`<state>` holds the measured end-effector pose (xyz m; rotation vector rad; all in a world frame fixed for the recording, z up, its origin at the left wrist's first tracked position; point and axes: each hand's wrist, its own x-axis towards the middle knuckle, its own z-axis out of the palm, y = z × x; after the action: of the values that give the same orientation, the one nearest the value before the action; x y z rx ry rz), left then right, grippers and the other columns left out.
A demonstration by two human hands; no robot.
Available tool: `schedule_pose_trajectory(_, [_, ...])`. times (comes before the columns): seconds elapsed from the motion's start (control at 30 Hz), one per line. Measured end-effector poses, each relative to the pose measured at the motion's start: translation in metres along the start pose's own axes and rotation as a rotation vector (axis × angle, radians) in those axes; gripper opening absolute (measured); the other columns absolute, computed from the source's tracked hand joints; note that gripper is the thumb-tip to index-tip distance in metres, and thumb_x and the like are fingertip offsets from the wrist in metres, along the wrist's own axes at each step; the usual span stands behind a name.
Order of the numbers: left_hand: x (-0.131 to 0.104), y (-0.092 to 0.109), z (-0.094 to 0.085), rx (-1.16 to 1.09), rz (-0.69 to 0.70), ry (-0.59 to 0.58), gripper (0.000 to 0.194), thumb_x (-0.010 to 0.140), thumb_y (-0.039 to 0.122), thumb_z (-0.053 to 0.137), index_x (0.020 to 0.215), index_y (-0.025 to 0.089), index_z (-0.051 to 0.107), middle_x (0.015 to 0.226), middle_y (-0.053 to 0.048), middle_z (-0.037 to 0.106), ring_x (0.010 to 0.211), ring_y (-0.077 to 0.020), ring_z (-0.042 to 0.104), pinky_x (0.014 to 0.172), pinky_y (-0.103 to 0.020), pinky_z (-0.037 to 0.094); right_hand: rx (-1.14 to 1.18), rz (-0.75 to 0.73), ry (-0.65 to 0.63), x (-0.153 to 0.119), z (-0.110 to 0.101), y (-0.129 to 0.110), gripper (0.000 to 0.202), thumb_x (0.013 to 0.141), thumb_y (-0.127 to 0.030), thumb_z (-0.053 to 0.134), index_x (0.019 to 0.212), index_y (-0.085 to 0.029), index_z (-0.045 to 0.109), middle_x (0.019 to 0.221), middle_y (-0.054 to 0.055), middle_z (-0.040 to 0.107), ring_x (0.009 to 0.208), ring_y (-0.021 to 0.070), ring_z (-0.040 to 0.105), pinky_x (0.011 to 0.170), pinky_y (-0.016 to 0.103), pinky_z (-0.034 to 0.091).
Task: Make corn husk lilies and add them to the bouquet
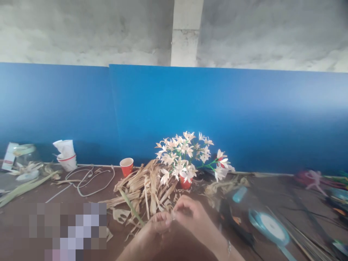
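"Where is the small pale piece (173,216)?"
"At the fingertips of the left hand (160,223) and the right hand (192,213); both are pinching it. Its long axis and direction I cannot tell, it is blurred."
"And around?"
"Brown table (176,247), white flowers (178,149) at twelve o'clock, ribbon roll (272,225) at three. Behind, a blue panel (168,98) below a grey wall (81,30)."

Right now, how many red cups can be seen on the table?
2: one red cup stands left of the white flowers; the other is beneath them, partly covered. A red patch behind the rightmost blooms is too unclear to count.
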<state>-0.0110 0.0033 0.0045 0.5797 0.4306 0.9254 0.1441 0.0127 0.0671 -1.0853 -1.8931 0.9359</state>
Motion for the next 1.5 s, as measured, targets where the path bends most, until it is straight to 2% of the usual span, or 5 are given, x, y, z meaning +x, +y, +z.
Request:
schedule_pose_trajectory(0.17, [0.000,0.005,0.004,0.073,0.071,0.158,0.020,0.061,0.030,0.075,0.065,0.013,0.064,0.059,0.000,0.051,0.052,-0.0074,0.044,0.051,-0.020,0.029,-0.054,0.008,0.086,0.005,-0.003,0.002,0.011,0.073,-0.017,0.053,0.062,-0.019,0.057,0.067,-0.002,0.054,0.067,0.0124,0.052,0.064,0.023,0.041])
schedule_pose_trajectory(0.53, [0.008,0.008,-0.004,0.471,0.243,0.404,0.024,0.057,0.033,0.077,0.059,0.014,0.064,0.046,0.003,0.054,0.040,-0.0053,0.036,0.043,-0.020,0.024,-0.075,0.005,0.100,0.010,0.000,0.015,0.013,0.077,-0.023,0.051,0.080,-0.019,0.064,0.081,0.001,0.064,0.077,0.0151,0.059,0.071,0.025,0.044])
schedule_pose_trajectory(0.73, [0.009,0.012,-0.005,0.488,0.372,0.595,0.028,0.054,0.038,0.077,0.059,0.014,0.063,0.047,0.004,0.051,0.043,-0.0060,0.037,0.043,-0.018,0.027,-0.493,0.081,0.057,0.014,0.004,0.044,0.019,0.073,-0.011,0.048,0.069,-0.018,0.065,0.074,0.004,0.064,0.075,0.0177,0.058,0.070,0.027,0.042])
schedule_pose_trajectory(1.27, [0.010,0.010,-0.004,0.493,0.398,0.649,0.033,0.052,0.044,0.076,0.055,0.014,0.062,0.046,0.006,0.045,0.044,-0.0050,0.032,0.044,-0.017,0.026,-0.637,0.038,-0.005,0.024,0.032,0.068,0.024,0.076,-0.010,0.043,0.082,-0.021,0.064,0.085,0.004,0.062,0.084,0.0163,0.054,0.073,0.023,0.038])
schedule_pose_trajectory(1.5, [0.010,0.010,-0.004,0.496,0.405,0.648,0.032,0.052,0.043,0.076,0.054,0.014,0.061,0.045,0.006,0.045,0.045,-0.0048,0.032,0.044,-0.017,0.027,-0.647,0.041,-0.013,0.028,0.041,0.076,0.019,0.071,-0.010,0.047,0.060,-0.019,0.059,0.071,0.005,0.060,0.074,0.0185,0.054,0.068,0.026,0.037])
